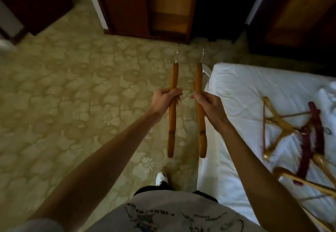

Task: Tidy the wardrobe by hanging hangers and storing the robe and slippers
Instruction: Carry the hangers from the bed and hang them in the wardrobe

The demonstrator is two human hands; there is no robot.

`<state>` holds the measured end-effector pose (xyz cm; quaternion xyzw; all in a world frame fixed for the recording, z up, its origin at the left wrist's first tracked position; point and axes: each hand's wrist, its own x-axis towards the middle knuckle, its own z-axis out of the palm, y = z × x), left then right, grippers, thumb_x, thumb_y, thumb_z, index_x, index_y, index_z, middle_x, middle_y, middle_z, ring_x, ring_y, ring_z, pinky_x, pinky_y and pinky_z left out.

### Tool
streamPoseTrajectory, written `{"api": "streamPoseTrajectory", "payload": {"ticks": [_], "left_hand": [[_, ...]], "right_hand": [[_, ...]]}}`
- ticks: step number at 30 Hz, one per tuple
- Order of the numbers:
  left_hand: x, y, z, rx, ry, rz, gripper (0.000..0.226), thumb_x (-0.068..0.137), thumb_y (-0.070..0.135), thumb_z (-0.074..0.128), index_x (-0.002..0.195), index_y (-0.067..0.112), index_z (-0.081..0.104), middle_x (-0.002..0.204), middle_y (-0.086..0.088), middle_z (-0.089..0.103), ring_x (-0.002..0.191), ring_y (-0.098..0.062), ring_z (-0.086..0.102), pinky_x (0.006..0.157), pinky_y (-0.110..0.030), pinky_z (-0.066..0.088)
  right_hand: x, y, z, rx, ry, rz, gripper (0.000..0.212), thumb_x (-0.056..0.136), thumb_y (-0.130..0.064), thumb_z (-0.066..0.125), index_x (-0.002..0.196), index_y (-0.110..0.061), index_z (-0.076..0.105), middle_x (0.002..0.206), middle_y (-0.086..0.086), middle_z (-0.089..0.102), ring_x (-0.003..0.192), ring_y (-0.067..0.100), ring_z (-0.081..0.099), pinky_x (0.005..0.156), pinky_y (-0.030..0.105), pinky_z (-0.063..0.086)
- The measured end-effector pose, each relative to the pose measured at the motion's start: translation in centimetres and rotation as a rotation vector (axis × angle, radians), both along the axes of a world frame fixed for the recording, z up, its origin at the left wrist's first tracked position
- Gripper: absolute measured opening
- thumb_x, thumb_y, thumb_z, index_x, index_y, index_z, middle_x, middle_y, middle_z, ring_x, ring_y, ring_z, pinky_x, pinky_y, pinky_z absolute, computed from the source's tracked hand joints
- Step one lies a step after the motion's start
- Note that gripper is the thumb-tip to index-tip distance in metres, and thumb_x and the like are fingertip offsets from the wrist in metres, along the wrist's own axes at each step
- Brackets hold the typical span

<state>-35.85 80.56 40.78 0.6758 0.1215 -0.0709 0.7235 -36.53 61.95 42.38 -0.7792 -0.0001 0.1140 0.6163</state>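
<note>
My left hand [164, 100] grips a wooden hanger [172, 122] around its middle, seen edge-on, with its metal hook pointing away toward the wardrobe. My right hand [207, 104] grips a second wooden hanger [201, 131] the same way, parallel and just right of the first. Both hang over the carpet beside the bed. The open wardrobe [169, 8] stands ahead, its wooden interior lit. Several more hangers [278, 122] lie in a pile on the white bed [245, 93] at the right, some wooden, some with dark red padding [316, 122].
Patterned beige carpet [72, 90] covers the floor to the left and ahead. Dark furniture [36, 4] stands at the upper left. A second dark wooden unit [294, 17] stands at the upper right behind the bed. My white shoe [161, 177] shows below the hangers.
</note>
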Motion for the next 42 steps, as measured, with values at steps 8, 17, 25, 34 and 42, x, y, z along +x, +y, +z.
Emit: {"api": "streamPoseTrajectory", "payload": {"ticks": [8, 17, 25, 34, 42], "left_hand": [[14.7, 6.2, 1.7, -0.082, -0.053, 0.025, 0.023, 0.089, 0.027, 0.072, 0.086, 0.004, 0.073, 0.069, -0.005, 0.064, 0.059, -0.014, 0.057, 0.060, -0.025, 0.049], [37.6, 9.8, 1.7, -0.049, -0.093, -0.046, 0.024, 0.090, 0.031, 0.070, 0.086, 0.008, 0.073, 0.068, -0.002, 0.064, 0.060, -0.011, 0.058, 0.058, -0.019, 0.048], [58.7, 14.9, 4.3, 0.003, -0.115, -0.043, 0.024, 0.092, 0.032, 0.069, 0.078, 0.013, 0.072, 0.066, 0.000, 0.064, 0.060, -0.010, 0.058, 0.059, -0.021, 0.048], [76.1, 24.8, 2.8, -0.021, -0.072, 0.059, 0.023, 0.089, 0.031, 0.070, 0.081, 0.010, 0.073, 0.068, -0.003, 0.064, 0.061, -0.014, 0.056, 0.064, -0.031, 0.046], [96.8, 32.0, 1.9, -0.089, -0.103, 0.029, 0.022, 0.094, 0.024, 0.066, 0.077, 0.011, 0.073, 0.067, -0.001, 0.063, 0.064, -0.014, 0.060, 0.066, -0.031, 0.053]], "right_hand": [[14.5, 6.4, 2.5, -0.028, -0.054, 0.004, 0.024, 0.095, -0.048, 0.060, 0.091, -0.029, 0.075, 0.095, 0.007, 0.075, 0.093, 0.024, 0.071, 0.091, 0.044, 0.057], [35.7, 9.9, 1.7, -0.027, -0.086, -0.046, 0.035, 0.091, -0.050, 0.064, 0.091, -0.017, 0.073, 0.066, 0.002, 0.056, 0.064, 0.018, 0.055, 0.064, 0.032, 0.045], [57.5, 16.0, 2.9, -0.040, -0.100, -0.054, 0.036, 0.094, -0.048, 0.062, 0.096, -0.014, 0.073, 0.066, -0.005, 0.056, 0.057, 0.002, 0.052, 0.053, 0.014, 0.041], [77.5, 26.1, 2.6, -0.016, -0.092, 0.057, 0.038, 0.093, -0.049, 0.062, 0.100, -0.013, 0.072, 0.084, 0.020, 0.065, 0.072, 0.028, 0.060, 0.069, 0.040, 0.054], [97.5, 34.5, 1.9, -0.032, -0.106, 0.043, 0.023, 0.095, -0.043, 0.061, 0.101, -0.025, 0.074, 0.088, -0.007, 0.076, 0.089, 0.008, 0.069, 0.077, 0.028, 0.055]]}}
